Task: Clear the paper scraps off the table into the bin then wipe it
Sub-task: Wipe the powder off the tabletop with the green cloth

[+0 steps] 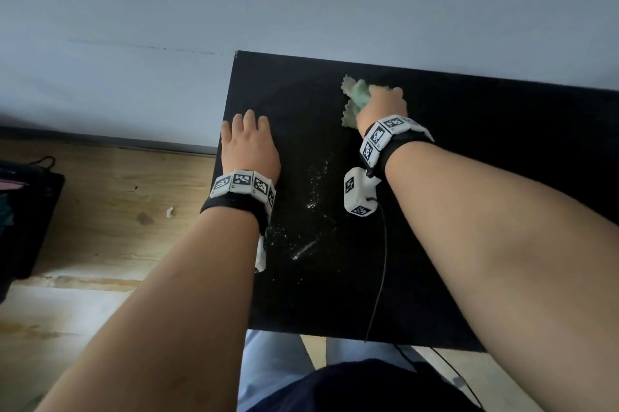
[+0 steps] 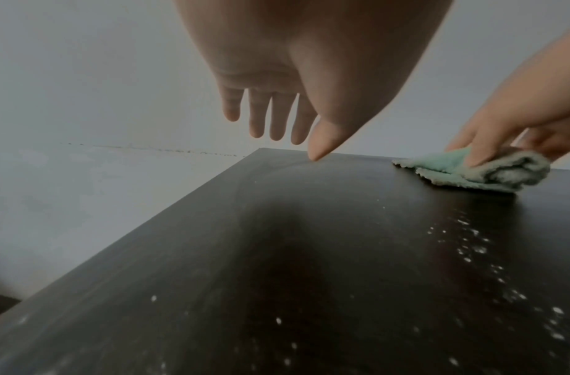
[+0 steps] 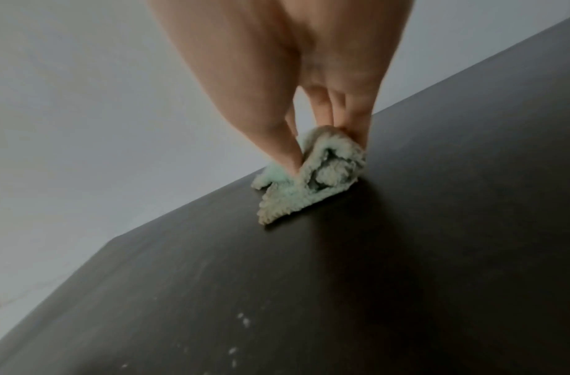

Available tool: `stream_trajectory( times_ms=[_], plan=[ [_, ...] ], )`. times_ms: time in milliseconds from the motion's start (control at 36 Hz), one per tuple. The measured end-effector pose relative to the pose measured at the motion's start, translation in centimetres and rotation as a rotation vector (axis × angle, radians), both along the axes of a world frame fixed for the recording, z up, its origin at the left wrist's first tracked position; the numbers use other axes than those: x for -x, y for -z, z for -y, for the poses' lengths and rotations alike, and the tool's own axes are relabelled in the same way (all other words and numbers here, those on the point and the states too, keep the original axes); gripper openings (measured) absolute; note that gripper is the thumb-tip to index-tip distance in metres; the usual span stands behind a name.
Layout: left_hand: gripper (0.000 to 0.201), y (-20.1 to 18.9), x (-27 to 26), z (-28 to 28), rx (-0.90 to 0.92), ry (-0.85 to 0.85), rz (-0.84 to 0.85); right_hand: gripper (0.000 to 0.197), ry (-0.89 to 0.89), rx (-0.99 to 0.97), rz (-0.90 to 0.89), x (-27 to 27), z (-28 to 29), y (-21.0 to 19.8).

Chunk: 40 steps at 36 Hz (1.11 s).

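Note:
A black table stands against a pale wall. My right hand grips a bunched pale green cloth and holds it down on the tabletop near the far edge. The right wrist view shows the thumb and fingers pinching the cloth; the left wrist view has the same cloth at the right. My left hand hovers over the table's left edge, its fingers straight and spread, holding nothing. Fine white crumbs lie scattered on the tabletop between my arms.
One small paper scrap lies on the wooden floor left of the table. A dark bag sits at the far left on the floor. A thin black cable runs from my right wrist across the tabletop toward my lap.

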<state>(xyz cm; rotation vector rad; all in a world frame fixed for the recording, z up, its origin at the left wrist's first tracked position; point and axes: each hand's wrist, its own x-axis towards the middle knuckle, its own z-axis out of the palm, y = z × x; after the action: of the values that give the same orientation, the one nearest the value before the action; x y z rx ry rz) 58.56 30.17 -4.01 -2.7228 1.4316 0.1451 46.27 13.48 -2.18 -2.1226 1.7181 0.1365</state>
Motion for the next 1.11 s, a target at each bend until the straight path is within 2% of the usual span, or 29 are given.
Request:
stream_trajectory(
  times_ms=[111, 194, 250, 333, 417, 500, 583, 639, 806, 889, 944, 1111],
  plan=[
    [0.04, 0.2, -1.4, 0.2, -0.01, 0.016, 0.011, 0.034, -0.095, -0.044, -0.084, -1.3, -0.2, -0.5],
    [0.042, 0.2, -2.4, 0.3, -0.028, 0.026, 0.002, 0.038, -0.115, -0.057, 0.009, -2.8, -1.2, 0.1],
    [0.042, 0.3, -3.0, 0.5, -0.038, 0.033, 0.001, 0.04, -0.072, -0.125, 0.078, -4.5, -1.7, 0.1],
    [0.041, 0.4, -3.8, 0.7, -0.044, 0.037, 0.003, 0.051, 0.117, -0.341, 0.19, -7.1, -1.9, -0.3],
    [0.039, 0.4, -4.5, 1.2, -0.037, 0.042, 0.007, 0.056, 0.142, -0.377, 0.238, -8.0, -1.5, 0.4],
    [0.038, 0.4, -5.0, 1.7, -0.031, 0.05, 0.009, 0.054, 0.197, -0.338, 0.258, -7.7, -0.5, 0.4],
    [0.039, 0.6, -5.4, 2.3, -0.027, 0.055, 0.007, 0.041, 0.15, -0.104, 0.229, -6.2, 1.1, 0.7],
    [0.04, 0.6, -5.6, 2.7, -0.021, 0.056, 0.0, 0.036, 0.118, 0.019, 0.143, -5.0, 2.3, 1.1],
    [0.04, 1.1, -6.2, 2.8, -0.027, 0.054, -0.02, 0.047, 0.21, -0.018, -0.201, -5.8, 2.8, 0.8],
    [0.039, 1.4, -6.9, 2.5, -0.041, 0.047, -0.019, 0.045, 0.19, 0.05, -0.101, -8.2, 3.5, 2.8],
    [0.037, 1.5, -7.4, 2.1, -0.045, 0.038, -0.018, 0.041, 0.134, 0.06, -0.115, -9.6, 3.5, 4.1],
    [0.041, 1.6, -9.1, 0.7, -0.055, 0.0, -0.033, 0.054, 0.076, 0.089, -0.133, -12.1, 1.8, 4.8]
  ],
)
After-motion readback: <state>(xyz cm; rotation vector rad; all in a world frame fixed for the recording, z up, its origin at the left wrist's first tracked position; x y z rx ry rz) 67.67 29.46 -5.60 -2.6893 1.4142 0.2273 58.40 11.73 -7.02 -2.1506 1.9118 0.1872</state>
